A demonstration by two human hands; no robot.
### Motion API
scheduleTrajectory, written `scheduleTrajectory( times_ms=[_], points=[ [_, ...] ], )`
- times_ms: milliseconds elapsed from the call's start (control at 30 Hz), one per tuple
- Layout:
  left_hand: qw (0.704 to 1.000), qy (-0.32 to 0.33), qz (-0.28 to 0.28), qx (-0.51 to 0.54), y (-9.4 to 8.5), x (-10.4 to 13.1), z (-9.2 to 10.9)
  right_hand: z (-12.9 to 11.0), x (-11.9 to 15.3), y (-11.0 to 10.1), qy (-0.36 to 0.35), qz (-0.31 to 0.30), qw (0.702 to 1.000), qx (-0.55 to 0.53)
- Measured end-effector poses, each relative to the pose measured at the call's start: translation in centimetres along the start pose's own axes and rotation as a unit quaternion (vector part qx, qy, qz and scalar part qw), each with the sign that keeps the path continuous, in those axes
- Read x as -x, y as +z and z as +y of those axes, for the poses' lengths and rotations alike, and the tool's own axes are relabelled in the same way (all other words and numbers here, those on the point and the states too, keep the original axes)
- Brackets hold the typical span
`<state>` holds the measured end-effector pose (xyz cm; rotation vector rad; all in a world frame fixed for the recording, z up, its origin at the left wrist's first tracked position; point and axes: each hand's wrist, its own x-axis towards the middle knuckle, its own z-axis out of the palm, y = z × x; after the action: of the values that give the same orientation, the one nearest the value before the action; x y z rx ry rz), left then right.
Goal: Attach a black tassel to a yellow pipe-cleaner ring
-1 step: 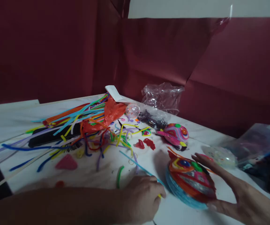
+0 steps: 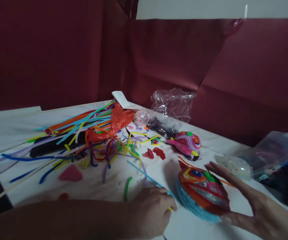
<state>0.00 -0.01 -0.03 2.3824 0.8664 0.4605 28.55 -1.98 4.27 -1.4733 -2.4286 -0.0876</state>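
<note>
My left hand (image 2: 156, 211) is closed low on the white table, with the tip of a yellow pipe cleaner (image 2: 170, 209) showing at its fingers; the rest is hidden. Beside it a light-blue pipe cleaner (image 2: 146, 175) lies slantwise, its near end passing behind the fingers. My right hand (image 2: 256, 203) holds a round pipe-cleaner craft (image 2: 204, 191) from the right, thumb at the near edge and fingers at the far edge. The craft has light-blue sides, an orange and red top, a blue eye and a green patch. A short green pipe cleaner (image 2: 127, 188) lies left of my left hand.
Many coloured pipe cleaners spill from a red bag (image 2: 121, 116) at the left. Behind the craft sit a pink pipe-cleaner figure (image 2: 187, 143) and red pieces (image 2: 159, 153). A pink heart (image 2: 71, 173), a clear bag (image 2: 174, 103) and a clear container (image 2: 236, 166) lie around.
</note>
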Motion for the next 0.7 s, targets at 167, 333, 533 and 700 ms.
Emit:
scheduleTrajectory(
  times_ms=[167,333,533,700],
  points=[
    [1.000,0.013,0.024,0.008,0.4,0.1,-0.2,-0.6,0.0,0.1,-0.074,0.061,0.993,0.067],
    [1.000,0.003,0.011,0.006,0.3,0.1,-0.1,-1.2,0.7,0.5,-0.035,0.079,0.996,0.033],
    [1.000,0.004,0.011,0.003,0.3,0.2,0.0,-1.5,1.6,1.1,-0.039,0.084,0.995,0.045],
    [1.000,-0.001,0.009,0.015,0.2,0.1,0.1,-2.4,1.9,0.8,-0.002,0.111,0.992,0.064]
  ],
)
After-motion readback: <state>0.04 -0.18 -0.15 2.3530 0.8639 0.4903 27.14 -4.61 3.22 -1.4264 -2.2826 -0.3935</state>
